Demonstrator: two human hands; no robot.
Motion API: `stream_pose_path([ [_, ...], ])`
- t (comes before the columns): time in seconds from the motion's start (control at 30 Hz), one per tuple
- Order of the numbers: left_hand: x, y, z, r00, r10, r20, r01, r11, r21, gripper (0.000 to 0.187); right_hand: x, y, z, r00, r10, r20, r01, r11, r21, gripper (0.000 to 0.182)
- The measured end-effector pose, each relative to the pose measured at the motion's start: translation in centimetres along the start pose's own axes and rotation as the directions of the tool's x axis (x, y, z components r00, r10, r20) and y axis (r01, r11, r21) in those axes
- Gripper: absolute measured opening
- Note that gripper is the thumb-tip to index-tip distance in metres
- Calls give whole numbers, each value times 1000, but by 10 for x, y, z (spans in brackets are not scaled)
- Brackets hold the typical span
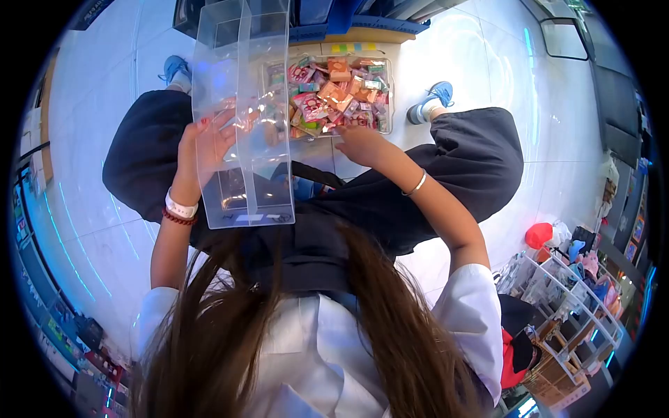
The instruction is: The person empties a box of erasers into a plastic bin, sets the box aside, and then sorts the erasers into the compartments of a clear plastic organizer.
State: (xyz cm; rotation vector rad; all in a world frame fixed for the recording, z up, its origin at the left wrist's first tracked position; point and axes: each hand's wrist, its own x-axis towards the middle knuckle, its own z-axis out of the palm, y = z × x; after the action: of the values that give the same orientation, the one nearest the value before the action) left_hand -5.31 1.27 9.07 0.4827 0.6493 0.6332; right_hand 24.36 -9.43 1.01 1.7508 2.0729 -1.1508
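My left hand point(202, 150) grips a long, clear plastic box point(268, 188) with a divider along its length. The box stands tilted over my left thigh, and my fingers show blurred through its wall. At the near edge of a shallow clear tub point(389, 104), my right hand point(361, 144) has its fingers curled in toward the contents. What those fingers hold, if anything, is hidden. Small packets and little boxes fill the tub, among them an orange box point(339, 68) and a pink packet point(311, 106). The clear box covers the tub's left side.
The tub rests on pale floor tiles point(474, 76) between my blue shoes point(431, 101). Just beyond it stands a low shelf unit with blue trays point(313, 33). A white wire rack point(568, 296) with bagged goods and a red bag point(514, 359) are at the right.
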Motion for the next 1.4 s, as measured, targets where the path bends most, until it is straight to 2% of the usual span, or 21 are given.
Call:
stream_pose_path([
  [0.13,10,8,-6,997,-55,-50,50,995,-81,69,10,-1,27,999,-44,-21,44,999,-33,45],
  [0.2,16,9,-17,997,-60,40,64,991,-116,56,16,6,42,983,-116,-144,95,985,-144,42],
  [0.33,22,-2,-37,999,-45,-12,45,997,-56,53,29,13,43,998,-37,-45,39,999,36,40],
  [0.4,28,-13,-48,999,-1,-35,5,993,120,51,36,14,40,996,36,-87,-24,990,139,35],
  [0.53,42,-28,-46,996,-87,3,86,991,105,53,41,10,26,991,22,-133,-9,995,97,39],
  [0.57,47,-29,-45,996,-90,3,89,991,103,53,43,4,24,985,-43,-166,109,907,406,42],
  [0.6,50,-30,-39,991,-135,1,133,983,126,53,44,-2,20,971,-93,-218,218,714,666,44],
  [0.63,54,-32,-36,984,-178,-5,176,973,149,54,44,-10,15,972,-92,-215,215,714,666,44],
  [0.67,57,-35,-36,984,-177,-6,176,973,146,54,44,-17,9,999,-12,-36,38,279,960,45],
  [0.7,60,-40,-37,982,-189,-17,189,972,139,55,43,-22,4,987,-32,160,-163,-239,957,46],
  [0.73,62,-44,-40,979,-202,-27,203,970,133,55,42,-25,1,987,-31,159,-162,-240,957,46],
  [0.8,62,-50,-45,975,-216,-49,220,972,80,54,38,-29,0,979,-84,185,-203,-389,898,40],
  [0.97,64,-57,-56,948,-305,-97,303,952,-27,52,38,-37,19,996,-15,90,-91,-237,967,39],
  [1.1,53,-59,-49,961,-246,-123,262,955,142,53,43,-32,37,997,46,61,-56,-114,992,36],
  [1.17,53,-59,-44,983,-170,-76,183,955,232,57,38,-20,38,997,-40,-72,79,221,972,34],
  [1.2,58,-61,-51,967,-239,-94,253,948,193,59,38,-23,40,999,32,-28,30,-78,996,30],
  [1.23,61,-64,-52,961,-255,-104,270,949,163,64,37,-23,35,999,54,-7,12,-100,995,31],
  [1.27,63,-65,-55,967,-253,19,247,957,155,68,29,-30,21,994,106,-32,49,-159,986,32],
  [1.33,62,-56,-42,950,-277,147,241,945,223,72,11,-28,3,990,99,-96,88,80,993,32],
  [1.37,63,-57,-42,933,-286,217,228,939,259,75,1,-29,0,990,90,-111,102,96,990,32],
  [1.4,60,-54,-35,939,-261,225,200,944,262,75,-12,-32,-8,966,140,-216,180,230,956,32],
])
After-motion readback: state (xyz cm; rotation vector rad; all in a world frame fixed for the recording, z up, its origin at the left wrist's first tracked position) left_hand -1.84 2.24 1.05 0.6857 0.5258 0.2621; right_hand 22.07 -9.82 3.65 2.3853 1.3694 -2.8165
